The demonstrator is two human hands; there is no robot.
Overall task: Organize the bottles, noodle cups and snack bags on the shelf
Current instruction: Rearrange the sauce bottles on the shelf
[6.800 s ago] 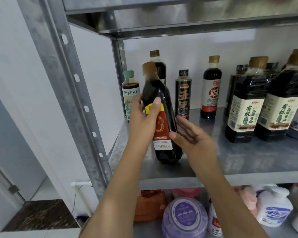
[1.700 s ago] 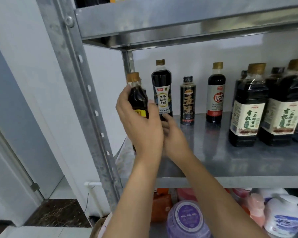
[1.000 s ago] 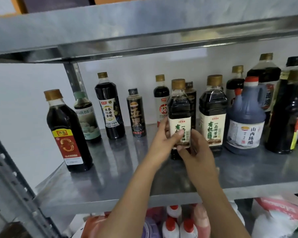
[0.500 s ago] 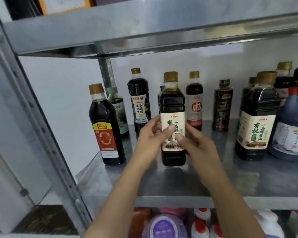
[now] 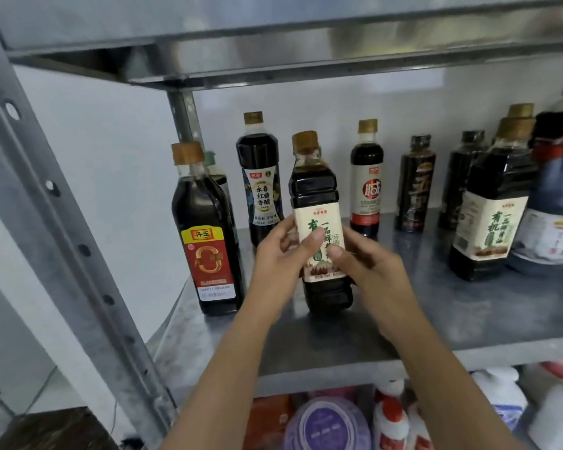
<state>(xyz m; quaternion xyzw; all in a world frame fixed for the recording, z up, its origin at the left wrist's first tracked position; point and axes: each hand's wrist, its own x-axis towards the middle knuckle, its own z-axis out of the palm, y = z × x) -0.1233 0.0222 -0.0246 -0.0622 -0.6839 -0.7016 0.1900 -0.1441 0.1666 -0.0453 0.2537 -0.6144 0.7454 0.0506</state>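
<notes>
The left hand and right hand grip the square cream-labelled dark sauce bottle — a tilted set-down could topple the nearby red-labelled glass bottle.

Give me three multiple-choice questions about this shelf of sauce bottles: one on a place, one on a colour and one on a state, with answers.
1. Where does the tall dark bottle with the red and yellow label stand, relative to the square dark bottle with the cream label? A to its left; B to its right; C behind it.
2. What colour is the cream-labelled bottle's cap? A blue; B golden tan; C white.
3. How is that bottle held? A untouched; B by one hand; C by both hands.
Answers: 1 A, it stands left of it. 2 B, the cap shows tan. 3 C, the left hand and right hand curl round its label.
</notes>
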